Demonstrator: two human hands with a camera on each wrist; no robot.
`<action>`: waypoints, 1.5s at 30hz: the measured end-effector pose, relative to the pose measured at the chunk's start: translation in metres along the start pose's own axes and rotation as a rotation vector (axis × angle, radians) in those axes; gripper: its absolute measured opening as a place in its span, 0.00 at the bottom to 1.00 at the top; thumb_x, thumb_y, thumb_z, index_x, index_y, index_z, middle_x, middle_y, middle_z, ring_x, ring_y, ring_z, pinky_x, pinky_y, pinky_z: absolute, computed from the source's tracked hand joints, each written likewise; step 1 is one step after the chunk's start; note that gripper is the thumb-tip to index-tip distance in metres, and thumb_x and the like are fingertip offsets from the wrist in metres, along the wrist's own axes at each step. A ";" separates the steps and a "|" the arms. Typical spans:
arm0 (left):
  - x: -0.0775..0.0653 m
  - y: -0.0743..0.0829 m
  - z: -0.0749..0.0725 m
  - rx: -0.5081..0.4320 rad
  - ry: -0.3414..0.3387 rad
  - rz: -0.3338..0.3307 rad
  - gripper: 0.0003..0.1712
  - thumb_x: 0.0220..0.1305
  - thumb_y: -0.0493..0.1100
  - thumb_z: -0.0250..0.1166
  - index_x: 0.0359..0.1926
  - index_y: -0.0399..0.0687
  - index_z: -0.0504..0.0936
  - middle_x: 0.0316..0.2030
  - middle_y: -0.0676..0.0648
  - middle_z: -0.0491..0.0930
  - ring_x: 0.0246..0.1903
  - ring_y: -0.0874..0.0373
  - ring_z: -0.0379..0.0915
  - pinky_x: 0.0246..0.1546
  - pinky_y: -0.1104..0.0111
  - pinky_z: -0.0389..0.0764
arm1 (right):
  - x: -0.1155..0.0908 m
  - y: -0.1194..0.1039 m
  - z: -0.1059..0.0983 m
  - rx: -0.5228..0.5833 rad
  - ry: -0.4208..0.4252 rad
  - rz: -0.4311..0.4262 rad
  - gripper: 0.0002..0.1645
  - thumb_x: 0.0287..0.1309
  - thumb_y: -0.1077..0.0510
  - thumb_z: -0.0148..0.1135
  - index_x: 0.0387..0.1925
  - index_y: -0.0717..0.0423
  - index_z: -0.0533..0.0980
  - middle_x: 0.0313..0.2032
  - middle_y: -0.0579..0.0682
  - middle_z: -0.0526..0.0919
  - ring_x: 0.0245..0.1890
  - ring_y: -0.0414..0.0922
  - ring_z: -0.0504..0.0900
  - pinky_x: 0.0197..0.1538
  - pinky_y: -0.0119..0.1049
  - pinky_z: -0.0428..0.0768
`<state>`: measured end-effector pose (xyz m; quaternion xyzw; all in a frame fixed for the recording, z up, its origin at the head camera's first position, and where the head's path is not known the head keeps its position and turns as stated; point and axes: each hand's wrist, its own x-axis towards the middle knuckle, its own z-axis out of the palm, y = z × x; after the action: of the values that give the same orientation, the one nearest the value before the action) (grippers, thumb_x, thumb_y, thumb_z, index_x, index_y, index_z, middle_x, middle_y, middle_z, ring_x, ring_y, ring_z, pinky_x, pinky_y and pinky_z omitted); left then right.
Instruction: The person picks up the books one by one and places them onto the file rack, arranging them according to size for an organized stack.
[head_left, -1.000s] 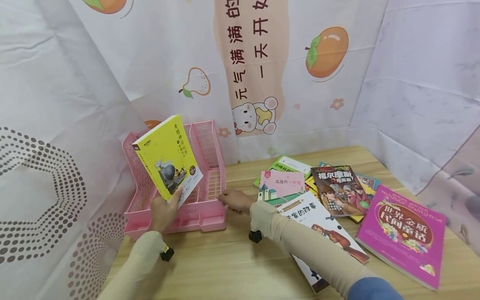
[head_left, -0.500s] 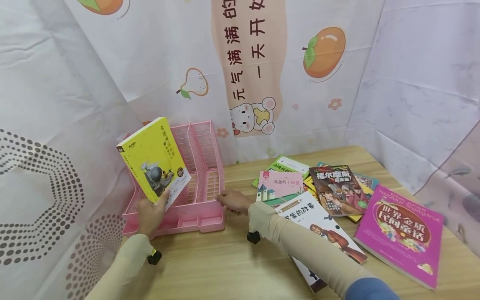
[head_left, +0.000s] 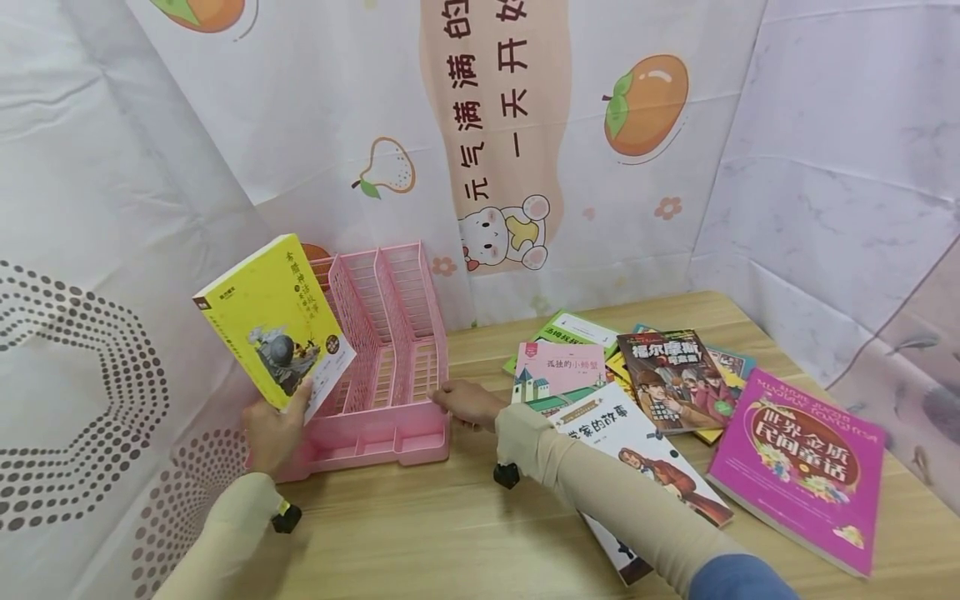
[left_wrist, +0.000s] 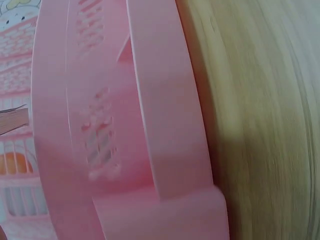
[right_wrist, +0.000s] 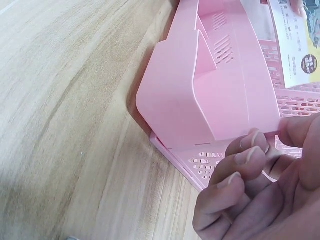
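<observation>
While the left wrist view blurs into pink plastic and wood, a yellow book [head_left: 273,321] hangs tilted at centre left of the head view.

Hidden there are the fingers of the left hand [head_left: 272,431]; only its thumb shows, pinching the book's lower corner just left of the pink file rack [head_left: 390,333]. Curled fingertips [right_wrist: 248,155] of the right hand [head_left: 467,402] touch the rack's right lower edge, the thumb on its rim. Both beige-sleeved forearms rise from the lower edge over the wooden table [head_left: 465,533]. Scattered books [head_left: 675,379] lie at right, one partly covered by the right forearm.
</observation>
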<state>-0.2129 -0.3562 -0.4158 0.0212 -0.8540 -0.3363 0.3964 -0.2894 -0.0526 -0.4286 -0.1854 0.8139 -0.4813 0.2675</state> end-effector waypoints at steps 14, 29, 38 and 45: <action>-0.001 -0.021 -0.036 0.123 0.078 -0.220 0.27 0.61 0.56 0.64 0.43 0.33 0.82 0.32 0.36 0.83 0.21 0.71 0.69 0.20 0.84 0.67 | -0.002 -0.002 0.000 0.002 -0.012 0.006 0.25 0.71 0.42 0.43 0.41 0.60 0.73 0.19 0.49 0.69 0.15 0.41 0.62 0.18 0.32 0.61; 0.009 -0.052 -0.045 0.259 0.057 -0.169 0.27 0.63 0.54 0.62 0.46 0.30 0.81 0.33 0.33 0.83 0.25 0.45 0.76 0.17 0.85 0.63 | -0.003 -0.002 0.000 0.032 -0.012 -0.004 0.24 0.71 0.44 0.43 0.40 0.62 0.72 0.19 0.52 0.67 0.14 0.41 0.60 0.17 0.33 0.59; 0.027 -0.058 -0.036 0.410 -0.057 -0.249 0.32 0.65 0.58 0.56 0.36 0.27 0.82 0.21 0.34 0.79 0.20 0.45 0.69 0.17 0.65 0.64 | 0.000 -0.001 -0.001 0.035 -0.020 -0.014 0.23 0.71 0.43 0.43 0.39 0.60 0.71 0.19 0.52 0.67 0.14 0.41 0.60 0.17 0.33 0.59; 0.033 -0.061 -0.024 0.464 -0.106 -0.307 0.34 0.63 0.61 0.57 0.19 0.32 0.78 0.11 0.42 0.70 0.17 0.46 0.64 0.17 0.62 0.60 | 0.000 0.000 0.002 0.017 0.001 -0.035 0.22 0.72 0.44 0.43 0.38 0.58 0.72 0.23 0.54 0.71 0.14 0.41 0.61 0.17 0.32 0.60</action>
<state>-0.2330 -0.4271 -0.4191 0.2227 -0.9145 -0.1885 0.2802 -0.2883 -0.0536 -0.4294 -0.1971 0.8065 -0.4931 0.2600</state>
